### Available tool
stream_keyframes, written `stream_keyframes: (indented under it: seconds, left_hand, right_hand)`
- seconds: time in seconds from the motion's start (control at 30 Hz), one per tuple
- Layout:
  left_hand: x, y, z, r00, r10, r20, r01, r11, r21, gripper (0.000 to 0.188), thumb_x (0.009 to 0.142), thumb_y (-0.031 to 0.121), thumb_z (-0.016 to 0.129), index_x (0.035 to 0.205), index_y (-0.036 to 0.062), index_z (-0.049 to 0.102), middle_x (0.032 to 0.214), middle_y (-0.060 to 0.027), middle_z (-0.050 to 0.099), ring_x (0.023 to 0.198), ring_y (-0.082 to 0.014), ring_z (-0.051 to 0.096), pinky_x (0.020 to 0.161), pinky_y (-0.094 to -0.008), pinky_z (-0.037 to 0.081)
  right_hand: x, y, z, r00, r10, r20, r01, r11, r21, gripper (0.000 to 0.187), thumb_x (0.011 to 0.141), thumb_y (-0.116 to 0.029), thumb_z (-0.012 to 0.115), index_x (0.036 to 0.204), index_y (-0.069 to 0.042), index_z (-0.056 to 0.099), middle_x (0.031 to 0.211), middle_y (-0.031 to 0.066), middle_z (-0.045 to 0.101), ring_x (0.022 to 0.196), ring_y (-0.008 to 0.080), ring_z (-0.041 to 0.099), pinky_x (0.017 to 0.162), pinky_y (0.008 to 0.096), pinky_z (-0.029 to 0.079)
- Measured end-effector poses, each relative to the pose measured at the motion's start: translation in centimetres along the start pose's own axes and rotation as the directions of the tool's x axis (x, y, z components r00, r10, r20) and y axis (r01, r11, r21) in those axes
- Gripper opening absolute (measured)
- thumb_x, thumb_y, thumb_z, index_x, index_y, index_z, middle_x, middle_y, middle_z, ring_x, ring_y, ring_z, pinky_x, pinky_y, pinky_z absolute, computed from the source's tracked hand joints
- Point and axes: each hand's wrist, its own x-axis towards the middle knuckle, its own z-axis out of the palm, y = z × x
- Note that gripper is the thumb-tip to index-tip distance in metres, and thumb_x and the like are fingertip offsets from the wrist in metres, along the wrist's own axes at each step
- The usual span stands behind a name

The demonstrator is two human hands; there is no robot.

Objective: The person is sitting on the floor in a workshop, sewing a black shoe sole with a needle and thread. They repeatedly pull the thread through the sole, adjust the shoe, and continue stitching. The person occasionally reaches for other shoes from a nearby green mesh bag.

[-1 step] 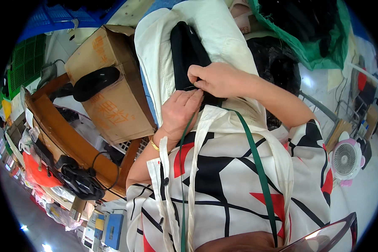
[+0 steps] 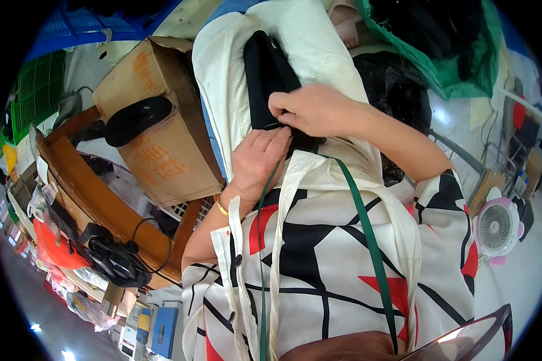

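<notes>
A long black fabric piece (image 2: 270, 67) lies lengthwise over the white cloth (image 2: 328, 54) on my lap. My left hand (image 2: 259, 156) is closed on its near end, fingertips pinching the fabric edge. Just beyond and to the right, my right hand (image 2: 314, 112) is curled in a pinch, its fingertips almost meeting those of the left. Whatever sits between the right fingertips is too small to make out. A thin pale line crosses the black fabric beside the fingertips. Part of the fabric's near end is covered by both hands.
To the left, a cardboard box (image 2: 180, 144) carries a black oval, shoe-shaped piece (image 2: 137, 120), beside a brown wooden frame (image 2: 96, 192). A green sack (image 2: 488, 66) of dark material and a black plastic bag (image 2: 397, 90) lie far right. A small fan (image 2: 497, 225) stands at right.
</notes>
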Motion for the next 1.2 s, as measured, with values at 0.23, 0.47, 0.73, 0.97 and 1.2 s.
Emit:
stream_keyframes:
  seconds: [0.23, 0.47, 0.73, 0.97, 1.2]
  left_hand:
    - [-0.5, 0.4, -0.1, 1.000, 0.006, -0.031, -0.004, 0.998, 0.069, 0.037, 0.075, 0.003, 0.080, 0.108, 0.0043, 0.064, 0.089, -0.0117, 0.067, 0.076, -0.0290, 0.064, 0.067, -0.0374, 0.053]
    - [-0.6, -0.1, 0.2, 0.998, -0.019, -0.061, 0.027, 0.990, 0.140, 0.029, 0.075, 0.008, 0.078, 0.102, 0.0081, 0.067, 0.091, -0.0057, 0.065, 0.075, -0.0235, 0.063, 0.062, -0.0337, 0.052]
    - [0.2, -0.3, -0.5, 0.997, -0.075, -0.016, 0.076, 0.995, 0.060, 0.022, 0.078, 0.007, 0.076, 0.099, 0.0085, 0.068, 0.088, -0.0070, 0.065, 0.077, -0.0255, 0.063, 0.065, -0.0353, 0.053]
    - [0.8, -0.1, -1.2, 0.987, -0.150, 0.049, 0.150, 0.989, 0.000, 0.018, 0.080, 0.006, 0.075, 0.097, 0.0067, 0.070, 0.087, -0.0098, 0.067, 0.080, -0.0286, 0.065, 0.069, -0.0374, 0.053]
    - [0.8, -0.5, -1.4, 0.962, -0.261, 0.083, 0.272, 0.946, -0.177, 0.015, 0.085, 0.007, 0.071, 0.099, 0.0041, 0.069, 0.086, -0.0114, 0.066, 0.078, -0.0277, 0.063, 0.069, -0.0351, 0.051]
  right_hand:
    - [1.3, -0.7, -0.6, 0.989, -0.107, 0.098, 0.118, 0.985, -0.122, 0.010, 0.090, -0.022, 0.064, 0.094, -0.014, 0.067, 0.093, 0.0067, 0.058, 0.085, 0.0285, 0.063, 0.071, 0.0406, 0.049]
    - [2.7, 0.6, 1.3, 0.920, -0.137, -0.368, 0.251, 0.926, 0.282, 0.016, 0.097, -0.022, 0.059, 0.089, -0.008, 0.062, 0.090, 0.0034, 0.061, 0.081, 0.0186, 0.064, 0.067, 0.0336, 0.048]
    - [0.8, -1.0, -3.1, 0.975, 0.185, -0.123, 0.014, 0.500, 0.866, 0.020, 0.104, -0.028, 0.051, 0.104, -0.008, 0.054, 0.072, 0.0008, 0.059, 0.055, 0.0070, 0.058, 0.049, 0.0218, 0.049]
    - [-1.4, -0.9, -5.3, 0.939, 0.103, -0.328, 0.220, 0.553, 0.804, 0.014, 0.099, -0.019, 0.056, 0.103, -0.005, 0.057, 0.074, -0.0014, 0.055, 0.064, 0.0071, 0.055, 0.065, 0.0254, 0.053]
    - [-4.6, 1.1, -1.3, 0.954, -0.158, -0.254, 0.190, 0.976, 0.106, 0.017, 0.083, -0.006, 0.065, 0.099, -0.004, 0.061, 0.089, 0.0077, 0.059, 0.083, 0.0225, 0.060, 0.074, 0.0333, 0.050]
